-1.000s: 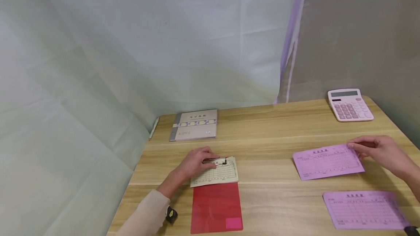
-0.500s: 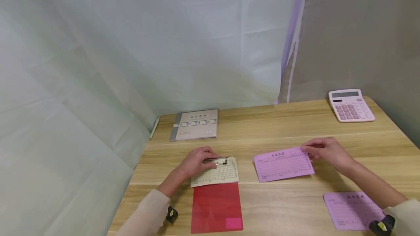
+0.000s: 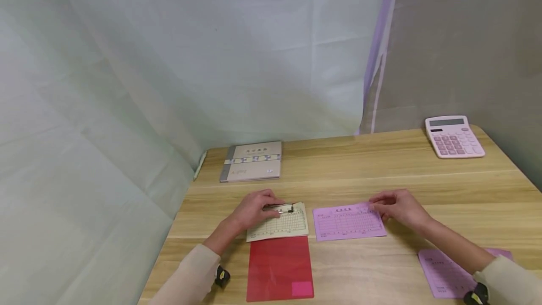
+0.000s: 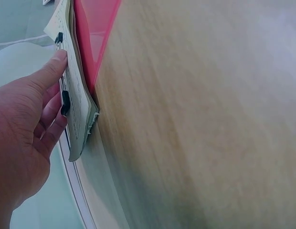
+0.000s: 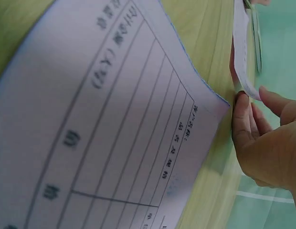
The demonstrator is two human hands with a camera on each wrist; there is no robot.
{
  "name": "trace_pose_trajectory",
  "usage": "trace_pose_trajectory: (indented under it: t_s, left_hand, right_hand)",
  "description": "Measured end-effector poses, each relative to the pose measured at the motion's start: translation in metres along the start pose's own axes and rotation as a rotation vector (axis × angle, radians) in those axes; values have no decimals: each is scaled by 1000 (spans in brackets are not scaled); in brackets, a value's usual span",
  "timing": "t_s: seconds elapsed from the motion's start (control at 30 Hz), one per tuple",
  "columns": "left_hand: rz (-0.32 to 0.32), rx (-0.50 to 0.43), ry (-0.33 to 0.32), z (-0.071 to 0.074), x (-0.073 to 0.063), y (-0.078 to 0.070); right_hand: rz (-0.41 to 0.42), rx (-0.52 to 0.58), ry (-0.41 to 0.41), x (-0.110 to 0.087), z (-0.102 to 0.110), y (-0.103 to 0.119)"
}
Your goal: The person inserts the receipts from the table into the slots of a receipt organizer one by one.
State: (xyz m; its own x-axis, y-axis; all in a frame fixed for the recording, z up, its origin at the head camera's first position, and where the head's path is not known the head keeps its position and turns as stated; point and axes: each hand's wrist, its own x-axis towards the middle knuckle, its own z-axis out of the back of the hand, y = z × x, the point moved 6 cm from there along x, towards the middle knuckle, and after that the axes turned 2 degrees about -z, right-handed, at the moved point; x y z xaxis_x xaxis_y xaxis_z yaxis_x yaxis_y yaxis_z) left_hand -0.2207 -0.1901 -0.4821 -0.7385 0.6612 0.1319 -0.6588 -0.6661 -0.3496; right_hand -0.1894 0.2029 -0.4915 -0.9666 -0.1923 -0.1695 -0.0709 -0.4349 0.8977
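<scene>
My left hand (image 3: 251, 211) pinches the top of a red clipboard (image 3: 279, 267), thumb over its metal clip (image 4: 65, 95) with black ends and fingers behind. Pale printed forms (image 3: 288, 227) lie on the clipboard's upper part. To the right, my right hand (image 3: 400, 208) pinches the upper right corner of a pink printed form (image 3: 347, 225), which lies level beside the pale forms with a narrow gap between. In the right wrist view, the held form's corner (image 5: 241, 52) bends up between thumb and fingers.
Another pink form (image 3: 449, 276) lies at the front right, partly beneath my right forearm. A banded notebook (image 3: 254, 161) and a pen (image 3: 200, 165) lie at the back left of the wooden table (image 3: 347, 168). The calculator (image 3: 454, 136) sits at the back right corner.
My right hand has carried the pink form leftward and down, from the table's right side to just beside the pale forms. It has straightened from its slant. The left hand stays on the clipboard.
</scene>
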Motion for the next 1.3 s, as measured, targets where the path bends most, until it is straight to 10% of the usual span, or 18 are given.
trace_pose_trajectory:
  t_s: [0.7,1.3]
  left_hand:
    - [-24,44,-8,0,-1,-1]
    - [-13,38,17,-1,0,-2]
  right_hand:
    - [37,22,62,13,-3,41]
    - [-10,57,152,31,-88,53]
